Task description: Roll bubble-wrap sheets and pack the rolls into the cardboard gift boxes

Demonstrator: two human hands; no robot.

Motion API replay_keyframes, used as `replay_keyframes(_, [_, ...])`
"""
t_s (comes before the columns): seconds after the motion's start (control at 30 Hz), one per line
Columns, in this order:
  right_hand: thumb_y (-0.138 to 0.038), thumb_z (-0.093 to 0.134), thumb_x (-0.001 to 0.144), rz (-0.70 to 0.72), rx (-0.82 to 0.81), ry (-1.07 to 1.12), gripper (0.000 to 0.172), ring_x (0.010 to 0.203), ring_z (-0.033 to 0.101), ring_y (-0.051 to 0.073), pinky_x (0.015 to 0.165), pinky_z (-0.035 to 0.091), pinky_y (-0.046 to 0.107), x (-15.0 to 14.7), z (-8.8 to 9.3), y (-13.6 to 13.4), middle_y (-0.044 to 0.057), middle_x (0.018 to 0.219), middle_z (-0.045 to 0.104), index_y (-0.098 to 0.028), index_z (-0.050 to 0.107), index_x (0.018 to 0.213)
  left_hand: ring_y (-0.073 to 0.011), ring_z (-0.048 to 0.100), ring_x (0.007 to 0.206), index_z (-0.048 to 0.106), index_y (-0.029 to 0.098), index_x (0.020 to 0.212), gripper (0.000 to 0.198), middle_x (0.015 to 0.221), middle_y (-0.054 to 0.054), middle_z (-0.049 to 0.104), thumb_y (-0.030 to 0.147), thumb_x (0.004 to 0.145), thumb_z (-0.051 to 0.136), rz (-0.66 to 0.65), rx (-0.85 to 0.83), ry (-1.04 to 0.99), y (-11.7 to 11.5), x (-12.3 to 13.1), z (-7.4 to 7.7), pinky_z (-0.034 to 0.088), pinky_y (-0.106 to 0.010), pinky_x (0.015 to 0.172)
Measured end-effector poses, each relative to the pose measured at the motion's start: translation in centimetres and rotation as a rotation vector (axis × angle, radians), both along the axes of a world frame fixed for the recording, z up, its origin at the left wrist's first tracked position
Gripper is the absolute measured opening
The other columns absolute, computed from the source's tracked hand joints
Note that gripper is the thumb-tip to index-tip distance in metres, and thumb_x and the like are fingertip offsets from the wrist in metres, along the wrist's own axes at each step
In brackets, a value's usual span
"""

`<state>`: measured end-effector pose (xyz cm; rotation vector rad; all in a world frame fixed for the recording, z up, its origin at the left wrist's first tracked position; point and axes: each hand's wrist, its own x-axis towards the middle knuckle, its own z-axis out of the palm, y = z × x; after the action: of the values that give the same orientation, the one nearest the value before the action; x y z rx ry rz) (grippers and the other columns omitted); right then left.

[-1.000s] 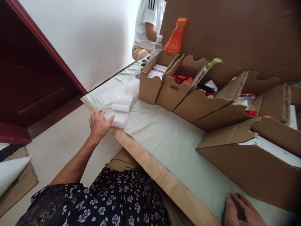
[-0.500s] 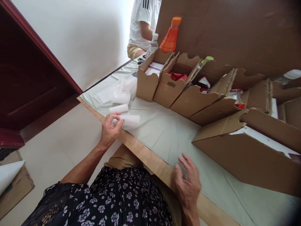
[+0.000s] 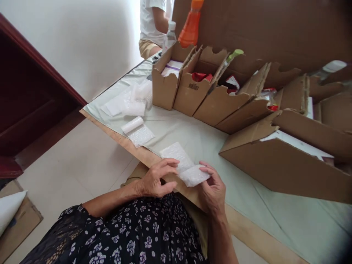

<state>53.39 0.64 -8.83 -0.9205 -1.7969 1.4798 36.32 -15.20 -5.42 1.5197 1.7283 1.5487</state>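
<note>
A partly rolled piece of bubble wrap (image 3: 194, 175) lies at the table's front edge, its flat end spread on the cloth. My right hand (image 3: 214, 185) pinches the right end of its rolled part. My left hand (image 3: 162, 178) is at its left side, fingers apart, fingertips at the wrap's edge. Farther left on the table rests another partly unrolled piece of bubble wrap (image 3: 138, 131). Behind that, a loose pile of bubble wrap (image 3: 132, 99) sits beside the cardboard boxes.
Cardboard bins (image 3: 163, 88) holding packets and boxes stand along the back and right. An orange bottle (image 3: 189, 27) and a clear bottle (image 3: 169, 36) are behind them. A person in a white shirt (image 3: 151, 20) sits beyond the table.
My left hand has moved right, and a piece of bubble wrap now lies between my hands, partly opened out. My right hand has closed on it. The view has shifted slightly.
</note>
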Motion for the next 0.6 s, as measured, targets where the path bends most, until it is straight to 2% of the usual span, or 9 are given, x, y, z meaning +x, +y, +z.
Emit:
replay_keyframes(0.1, [-0.038,0.077,0.083,-0.064,-0.115,0.081,0.021,0.122,0.067,0.029,0.104,0.052,0.047,1.7,0.4,0.3,0.013,0.145,0.061,-0.024,0.064,0.089,-0.0312,0.062,0.125,0.068,0.020,0.111,0.024,0.132,-0.016,0.066,0.024,0.088,0.066,0.172,-0.117,-0.011,0.5,-1.2,0.1,0.049,-0.054,0.109])
replay_keyframes(0.2, [-0.035,0.084,0.075,-0.122,-0.243,0.206,0.028,0.126,0.065,0.030,0.102,0.053,0.049,2.2,0.9,0.0,0.009,0.150,0.058,-0.025,0.059,0.084,-0.0345,0.055,0.134,0.059,0.017,0.134,0.049,0.141,-0.018,0.061,0.037,0.089,0.067,0.282,-0.296,-0.062,1.9,-1.7,-0.4,0.043,-0.058,0.114])
replay_keyframes(0.3, [-0.032,0.085,0.074,-0.158,-0.346,0.336,0.028,0.125,0.065,0.029,0.102,0.053,0.050,2.2,1.5,-0.2,0.003,0.148,0.060,-0.026,0.058,0.080,-0.0372,0.053,0.137,0.045,0.014,0.149,0.075,0.148,-0.022,0.055,0.048,0.087,0.069,0.225,-0.440,-0.128,3.5,-1.4,-0.7,0.042,-0.058,0.113])
replay_keyframes(0.43, [-0.033,0.074,0.082,-0.174,-0.390,0.490,0.016,0.125,0.065,0.026,0.106,0.051,0.052,2.6,2.5,-0.1,-0.003,0.145,0.062,-0.028,0.058,0.080,-0.0367,0.058,0.129,0.043,0.014,0.151,0.084,0.144,-0.022,0.057,0.053,0.082,0.072,0.131,-0.513,-0.198,5.0,-0.9,-0.4,0.046,-0.057,0.108])
replay_keyframes(0.53, [-0.036,0.066,0.086,-0.158,-0.353,0.478,0.008,0.129,0.062,0.028,0.106,0.051,0.055,2.8,3.1,-0.2,-0.004,0.148,0.059,-0.030,0.061,0.085,-0.0336,0.061,0.124,0.042,0.015,0.151,0.087,0.140,-0.022,0.060,0.054,0.081,0.075,0.071,-0.531,-0.430,5.7,-0.3,0.0,0.050,-0.051,0.103])
replay_keyframes(0.6, [-0.044,0.062,0.089,-0.149,-0.325,0.433,0.013,0.131,0.061,0.029,0.103,0.053,0.055,2.6,3.5,-0.6,-0.002,0.151,0.057,-0.031,0.063,0.093,-0.0312,0.063,0.121,0.041,0.016,0.151,0.090,0.136,-0.021,0.063,0.053,0.079,0.079,0.040,-0.532,-0.654,6.0,0.6,0.2,0.053,-0.045,0.097])
